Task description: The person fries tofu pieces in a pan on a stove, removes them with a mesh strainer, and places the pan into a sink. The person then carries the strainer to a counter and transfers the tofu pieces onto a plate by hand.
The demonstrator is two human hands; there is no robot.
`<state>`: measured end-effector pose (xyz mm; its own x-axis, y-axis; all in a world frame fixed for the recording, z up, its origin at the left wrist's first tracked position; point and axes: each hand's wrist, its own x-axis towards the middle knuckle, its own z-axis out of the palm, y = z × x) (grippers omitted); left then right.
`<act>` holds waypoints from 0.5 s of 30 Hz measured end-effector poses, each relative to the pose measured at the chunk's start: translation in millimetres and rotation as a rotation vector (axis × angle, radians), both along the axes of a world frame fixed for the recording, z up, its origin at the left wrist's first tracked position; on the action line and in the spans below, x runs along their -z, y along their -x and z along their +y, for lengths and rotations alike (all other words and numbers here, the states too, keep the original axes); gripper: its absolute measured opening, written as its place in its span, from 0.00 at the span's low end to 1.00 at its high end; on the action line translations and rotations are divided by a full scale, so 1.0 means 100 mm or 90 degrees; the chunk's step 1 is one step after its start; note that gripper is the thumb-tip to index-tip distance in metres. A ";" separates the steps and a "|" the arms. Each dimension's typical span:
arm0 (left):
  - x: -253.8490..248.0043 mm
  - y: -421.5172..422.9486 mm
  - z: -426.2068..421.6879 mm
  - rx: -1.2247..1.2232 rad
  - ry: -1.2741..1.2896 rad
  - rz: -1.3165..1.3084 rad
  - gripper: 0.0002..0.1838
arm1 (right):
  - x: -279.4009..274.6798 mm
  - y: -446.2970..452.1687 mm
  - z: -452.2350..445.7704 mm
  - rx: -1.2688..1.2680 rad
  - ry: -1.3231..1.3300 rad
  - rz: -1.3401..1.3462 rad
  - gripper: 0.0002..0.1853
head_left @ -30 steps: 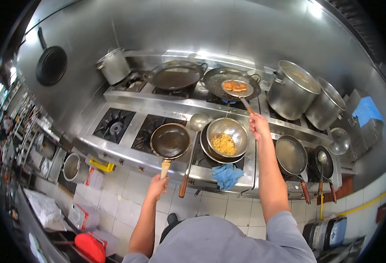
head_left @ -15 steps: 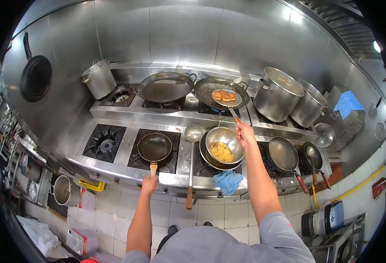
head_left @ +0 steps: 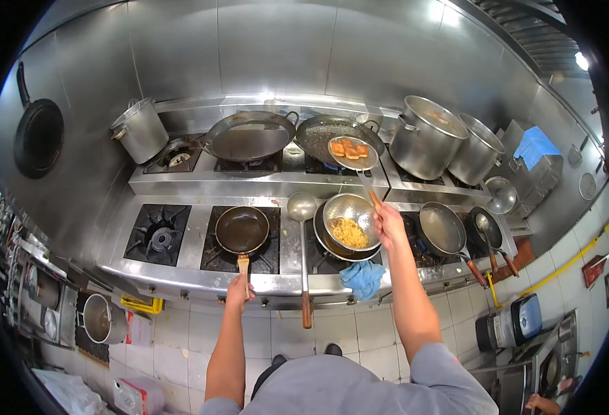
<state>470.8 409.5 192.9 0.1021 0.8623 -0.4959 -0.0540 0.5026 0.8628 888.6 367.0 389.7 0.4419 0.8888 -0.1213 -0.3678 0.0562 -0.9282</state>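
My left hand (head_left: 239,289) is closed round the handle of a small dark frying pan (head_left: 242,229), which sits level on a front burner. My right hand (head_left: 389,225) grips the wooden handle of a skimmer (head_left: 364,181). Several browned, orange fried pieces (head_left: 349,148) lie in the skimmer's round head, above the right front part of a wide two-handled pan (head_left: 318,136) holding dark liquid. Below the skimmer handle, a perforated metal bowl (head_left: 363,207) with yellow crumbly food (head_left: 348,234) rests in another pan. Between my hands lies a long-handled ladle (head_left: 302,206).
Another wide pan (head_left: 250,137) of liquid and a tall pot (head_left: 140,133) stand at back left. Large stockpots (head_left: 425,142) stand at back right. A blue cloth (head_left: 362,278) hangs at the front edge. Two more pans (head_left: 441,228) sit right. Another person's hand (head_left: 543,404) shows at bottom right.
The skimmer with the fried pieces has shifted slightly right and forward-edge-ward over the wide pan. The whole view has turned a little. Another person's hand has appeared at the bottom right.
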 end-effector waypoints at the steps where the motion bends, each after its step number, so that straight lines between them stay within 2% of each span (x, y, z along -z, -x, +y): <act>1: -0.03 0.00 -0.02 -0.015 0.012 -0.031 0.25 | 0.01 0.08 -0.22 0.000 -0.015 0.026 0.06; 2: -0.02 0.02 -0.02 -0.012 0.018 -0.030 0.25 | 0.01 0.15 -0.44 0.001 -0.029 0.052 0.08; 5: 0.02 0.14 -0.11 -0.021 0.053 -0.184 0.31 | 0.09 0.32 -1.14 0.006 0.008 0.073 0.13; 8: 0.18 0.30 -0.24 -0.051 0.042 -0.209 0.33 | 0.18 0.46 -1.71 0.030 0.080 0.092 0.18; 10: 0.41 0.47 -0.38 -0.066 0.050 -0.203 0.34 | 0.22 0.51 -1.96 -0.002 0.119 0.091 0.19; 12: 0.60 0.61 -0.61 -0.149 0.065 -0.226 0.33 | 0.25 0.50 -2.04 0.003 0.143 0.074 0.20; 14: 0.99 0.75 -0.89 -0.167 0.130 -0.236 0.30 | 0.32 0.50 -2.04 -0.002 0.166 0.053 0.19; 15: 1.18 0.80 -1.07 -0.138 0.159 -0.191 0.27 | 0.36 0.51 -2.02 0.002 0.165 0.065 0.19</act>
